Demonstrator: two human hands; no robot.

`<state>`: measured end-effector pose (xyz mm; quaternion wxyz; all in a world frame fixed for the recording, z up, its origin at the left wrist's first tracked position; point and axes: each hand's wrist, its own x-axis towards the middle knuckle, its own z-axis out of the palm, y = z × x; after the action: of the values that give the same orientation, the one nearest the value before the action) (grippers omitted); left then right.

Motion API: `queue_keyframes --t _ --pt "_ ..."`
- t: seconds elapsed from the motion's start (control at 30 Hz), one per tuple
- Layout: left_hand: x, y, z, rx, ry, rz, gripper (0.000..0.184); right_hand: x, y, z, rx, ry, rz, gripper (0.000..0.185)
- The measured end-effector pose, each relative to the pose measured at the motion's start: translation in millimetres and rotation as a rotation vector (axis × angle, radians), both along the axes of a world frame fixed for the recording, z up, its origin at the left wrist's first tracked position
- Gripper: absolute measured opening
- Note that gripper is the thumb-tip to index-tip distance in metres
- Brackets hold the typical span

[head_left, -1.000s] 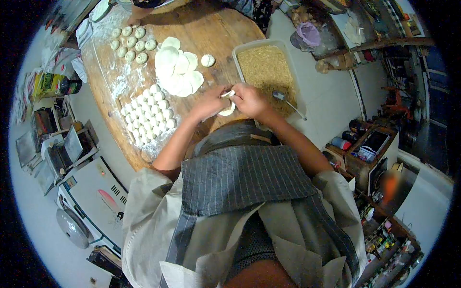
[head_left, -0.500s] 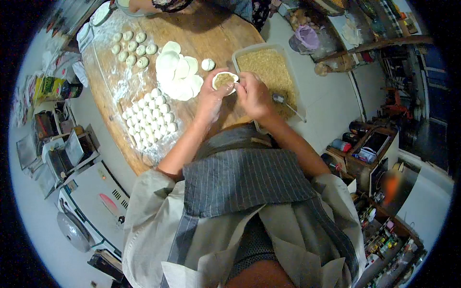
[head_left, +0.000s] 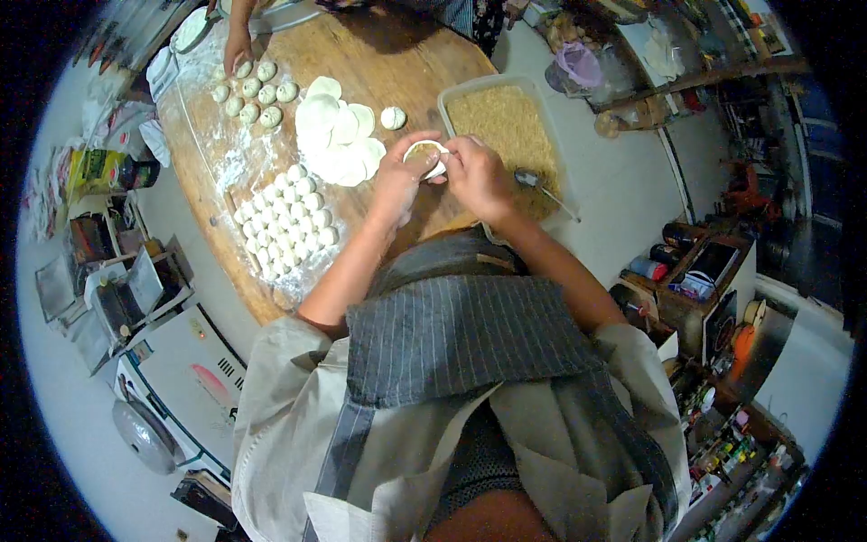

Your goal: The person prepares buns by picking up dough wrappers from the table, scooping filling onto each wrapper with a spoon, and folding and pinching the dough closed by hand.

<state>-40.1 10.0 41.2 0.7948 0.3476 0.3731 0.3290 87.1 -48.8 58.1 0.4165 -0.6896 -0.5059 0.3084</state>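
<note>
A round dough wrapper (head_left: 434, 169) with brownish filling inside sits cupped in my left hand (head_left: 397, 185), whose fingers curl round it. My right hand (head_left: 477, 176) pinches the wrapper's edge on the right side. Just beyond my hands, a single pleated bun (head_left: 393, 118) rests on the wooden table. Flat dough wrappers (head_left: 341, 126) lie overlapped in a pile to the left of it. On my right stands a plastic tub of filling (head_left: 499, 117), with a metal-handled spoon (head_left: 528, 179) in it.
Rows of small dough pieces (head_left: 284, 219) cover the near left of the floury wooden table (head_left: 397, 54). Several finished buns (head_left: 249, 88) stand at the far left, where another person's hand (head_left: 237, 45) reaches in. A shelf unit and a lilac-lined bin (head_left: 578, 68) are off to the right.
My right fingers have moved slightly along the wrapper's edge, and the wrapper now tilts so less filling shows. The other person's hand has come down onto the finished buns.
</note>
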Motion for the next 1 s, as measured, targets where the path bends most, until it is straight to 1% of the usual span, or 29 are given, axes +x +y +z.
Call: queue_keyframes --t 0.07,0.1,0.17,0.2,0.27,0.3,0.37,0.4,0.47,0.6,0.67,0.7,0.77,0.8,0.87,0.9,0.93,1.0 --pt "0 -3 -3 0.107 0.138 -0.021 0.02 5 -2 -13 0.155 -0.293 0.017 0.015" --pt "-1 -4 -4 0.106 0.139 -0.022 0.02 3 -4 -12 0.154 -0.292 0.017 0.015" --pt "-1 -2 -9 0.21 0.273 -0.087 0.021 0 -7 -9 0.154 -0.337 0.013 0.015" --pt "-3 -1 -12 0.21 0.274 -0.087 0.021 -1 -7 -9 0.154 -0.336 0.013 0.015" --pt "-6 1 -18 0.206 0.156 -0.112 0.024 -4 -7 -8 0.17 -0.355 -0.042 0.014" --pt "-6 3 -17 0.205 0.156 -0.114 0.024 -1 -5 -12 0.168 -0.355 -0.044 0.014" --pt "-6 3 -15 -0.031 0.022 -0.144 0.027 6 -2 -24 0.065 -0.193 0.057 0.014" --pt "-6 3 -16 -0.031 0.023 -0.144 0.027 7 -2 -21 0.065 -0.192 0.057 0.014" --pt "-5 0 -19 0.082 0.145 -0.167 0.028 9 -4 -15 0.125 -0.277 0.1 0.012" --pt "-7 -1 -19 0.141 0.246 -0.188 0.028 1 -6 -14 0.137 -0.365 0.06 0.009" --pt "-9 0 -30 0.296 0.344 -0.267 0.03 -2 -7 -13 0.202 -0.409 0.026 0.008" --pt "-10 5 -38 0.296 0.343 -0.266 0.03 -1 -6 -16 0.202 -0.41 0.026 0.008" --pt "-13 13 -51 0.233 0.252 -0.366 0.033 2 -3 -25 0.06 -0.307 0.071 0.009" --pt "-12 14 -43 0.231 0.252 -0.367 0.033 3 -2 -26 0.059 -0.306 0.071 0.009" --pt "-9 19 -7 0.233 0.299 -0.26 0.038 6 0 -25 -0.001 -0.217 0.056 0.011" --pt "-9 24 5 0.17 0.333 -0.276 0.035 6 2 -21 0.0 -0.217 0.056 0.011" --pt "-7 21 2 0.169 0.332 -0.275 0.035 5 3 -15 0.019 -0.233 0.012 0.013" --pt "3 8 -10 -0.139 -0.007 0.027 0.027 5 5 -10 0.044 -0.251 -0.031 0.014"
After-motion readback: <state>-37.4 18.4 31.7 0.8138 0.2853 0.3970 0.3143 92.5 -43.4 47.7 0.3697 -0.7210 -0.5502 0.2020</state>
